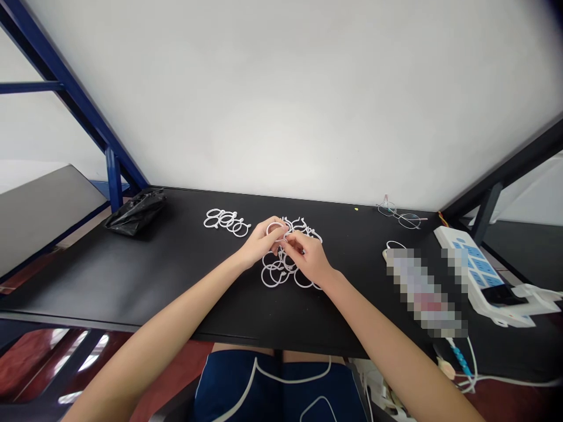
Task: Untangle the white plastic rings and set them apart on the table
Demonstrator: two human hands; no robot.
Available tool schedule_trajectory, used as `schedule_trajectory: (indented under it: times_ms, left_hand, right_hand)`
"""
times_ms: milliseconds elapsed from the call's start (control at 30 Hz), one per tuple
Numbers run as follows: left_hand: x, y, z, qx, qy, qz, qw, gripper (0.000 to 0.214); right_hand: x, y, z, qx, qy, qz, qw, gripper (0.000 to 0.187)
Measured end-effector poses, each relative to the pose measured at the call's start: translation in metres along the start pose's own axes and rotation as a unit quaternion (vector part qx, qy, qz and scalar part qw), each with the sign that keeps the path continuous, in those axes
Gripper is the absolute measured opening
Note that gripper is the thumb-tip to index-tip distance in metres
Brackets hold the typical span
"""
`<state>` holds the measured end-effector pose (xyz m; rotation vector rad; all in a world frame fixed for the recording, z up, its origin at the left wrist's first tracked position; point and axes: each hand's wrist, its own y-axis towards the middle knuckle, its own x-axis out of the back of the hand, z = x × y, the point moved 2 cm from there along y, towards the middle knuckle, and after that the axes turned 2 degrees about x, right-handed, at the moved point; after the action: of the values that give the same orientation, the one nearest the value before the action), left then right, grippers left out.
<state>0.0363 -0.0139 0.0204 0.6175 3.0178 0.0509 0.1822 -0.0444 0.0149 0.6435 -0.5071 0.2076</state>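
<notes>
Holding a thin white plastic-looking ring point(275, 223) in the grip of the left hand point(260, 242), pinched between thumb and fingers above the middle of a matte black tabletop point(197, 284). Reaching to that ring's near edge with the right hand point(308, 255), thumb and forefinger in a narrow grip; cannot tell about any firm hold there. Beneath and around both hands, a loose pile of similar white rings point(272, 286), partly hidden by fingers, too tangled to count. Farther left, apart from the pile, a smaller overlapping cluster of white rings point(226, 221). At the far left corner, a crumpled black plastic bag point(137, 213), with opening and contents impossible to see. On the right, near the back edge, thin-framed eyeglasses point(397, 216); closer in, a long object blurred by pixel blocks point(424, 296). Beyond that, a white power strip with blue socket panels point(479, 266), partly covered by blur. Below the near edge, dark blue shorts point(237, 381), cut off at the bottom.
</notes>
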Motion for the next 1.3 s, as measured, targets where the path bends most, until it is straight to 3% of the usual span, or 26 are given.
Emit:
schedule_trajectory:
  times_ms: [100, 200, 267, 433, 633, 1300]
  left_hand:
    - [0.0045, -0.0028, -0.0016, -0.073, 0.104, -0.033, 0.991, 0.021]
    - [0.0066, -0.0071, -0.0055, -0.154, 0.25, -0.039, 0.955, 0.022]
    - [0.0072, -0.0089, -0.0068, -0.171, 0.29, -0.045, 0.941, 0.032]
    - [0.0058, -0.0088, -0.0046, -0.183, 0.299, -0.063, 0.934, 0.046]
    - [0.0056, -0.0077, 0.0012, -0.158, 0.251, -0.05, 0.954, 0.054]
    - [0.0026, -0.0066, -0.0046, -0.102, 0.3, -0.056, 0.947, 0.039]
  right_hand:
    - [0.0003, 0.0001, 0.0015, 0.007, 0.002, 0.006, 1.0, 0.021]
    - [0.0001, -0.0009, 0.0034, 0.017, 0.005, 0.01, 1.0, 0.019]
    - [0.0, -0.0015, 0.0046, 0.016, 0.01, 0.013, 1.0, 0.018]
    - [0.0015, -0.0006, 0.0068, 0.015, -0.009, 0.017, 1.0, 0.026]
    - [0.0025, -0.0001, 0.0045, 0.016, -0.007, 0.018, 1.0, 0.03]
    - [0.0032, -0.0011, -0.002, -0.006, 0.026, 0.008, 1.0, 0.03]
